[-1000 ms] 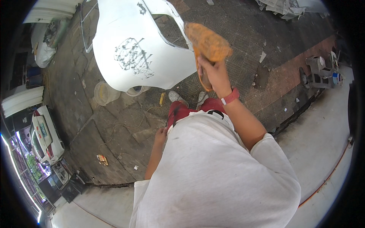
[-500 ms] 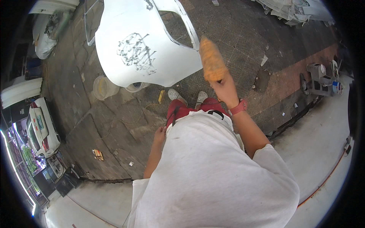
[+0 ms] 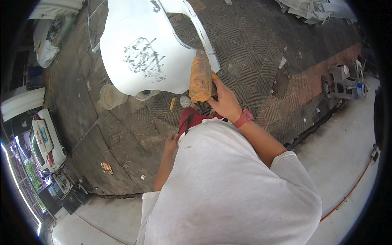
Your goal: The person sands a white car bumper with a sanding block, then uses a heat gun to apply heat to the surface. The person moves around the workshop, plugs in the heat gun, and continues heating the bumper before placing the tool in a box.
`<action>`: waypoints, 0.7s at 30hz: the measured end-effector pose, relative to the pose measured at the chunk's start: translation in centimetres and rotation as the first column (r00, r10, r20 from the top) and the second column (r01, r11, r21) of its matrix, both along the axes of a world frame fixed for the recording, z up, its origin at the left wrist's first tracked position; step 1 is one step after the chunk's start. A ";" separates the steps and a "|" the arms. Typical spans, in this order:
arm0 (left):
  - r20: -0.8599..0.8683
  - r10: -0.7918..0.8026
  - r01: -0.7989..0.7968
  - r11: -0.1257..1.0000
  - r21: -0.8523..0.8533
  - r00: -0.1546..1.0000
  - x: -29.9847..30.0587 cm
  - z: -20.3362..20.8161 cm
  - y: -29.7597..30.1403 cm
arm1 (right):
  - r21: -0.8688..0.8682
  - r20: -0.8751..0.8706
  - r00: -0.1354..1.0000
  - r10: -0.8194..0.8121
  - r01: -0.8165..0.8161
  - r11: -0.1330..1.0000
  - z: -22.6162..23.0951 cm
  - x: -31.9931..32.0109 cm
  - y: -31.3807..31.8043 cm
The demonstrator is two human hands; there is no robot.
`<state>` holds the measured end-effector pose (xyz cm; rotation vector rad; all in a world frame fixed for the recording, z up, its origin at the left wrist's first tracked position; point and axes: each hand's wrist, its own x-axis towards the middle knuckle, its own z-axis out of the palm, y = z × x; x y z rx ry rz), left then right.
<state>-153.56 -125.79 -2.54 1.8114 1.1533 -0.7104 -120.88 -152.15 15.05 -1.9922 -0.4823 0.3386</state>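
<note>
My right hand (image 3: 227, 100) is wrapped around the grip of a worn orange pistol-shaped power tool (image 3: 200, 77). Whether it is a heat gun or a drill is unclear. Its narrow nose points away from me, in front of the lower right edge of a white car body panel (image 3: 163, 57). Grey scribbled marks (image 3: 143, 59) cover part of that panel. Beside my left thigh hangs my left hand (image 3: 172, 141), fingers curled. A dark cord (image 3: 190, 118) runs over my thigh close to it; what the fingers hold is hidden.
A translucent bucket (image 3: 113, 97) and a second round tub (image 3: 146, 94) stand by the panel. A thin cable (image 3: 134, 132) winds over the dark floor. Farther off are a white car (image 3: 47, 139) at left, a grey stool (image 3: 342, 81) with tins at right, and crumpled sheets (image 3: 306, 10).
My right hand has brought the power tool left and closer to me, now in front of the panel's edge. My left hand stays at my thigh.
</note>
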 end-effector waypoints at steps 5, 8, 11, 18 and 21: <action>0.038 -0.012 0.014 0.999 -0.038 0.999 -0.7 -0.5 0.4 | -0.065 -0.021 1.000 0.000 -0.001 0.998 0.5 -0.2 0.3; 0.043 0.028 -0.026 0.999 -0.035 0.999 -0.7 -0.3 0.0 | -0.057 0.000 1.000 0.007 -0.007 0.998 0.1 -0.3 0.4; 0.034 0.038 -0.036 0.999 -0.034 0.999 -0.6 0.0 -0.2 | -0.066 0.031 1.000 0.005 -0.003 0.998 0.0 -0.5 0.5; 0.059 0.041 -0.038 0.998 -0.043 0.997 -1.4 -1.2 0.1 | -0.087 0.064 0.998 0.000 0.006 0.996 -0.3 -0.6 0.5; 0.070 0.011 -0.010 1.000 -0.015 0.997 -1.3 -1.0 0.0 | -0.101 0.070 0.998 0.004 0.003 0.995 0.4 -0.3 0.8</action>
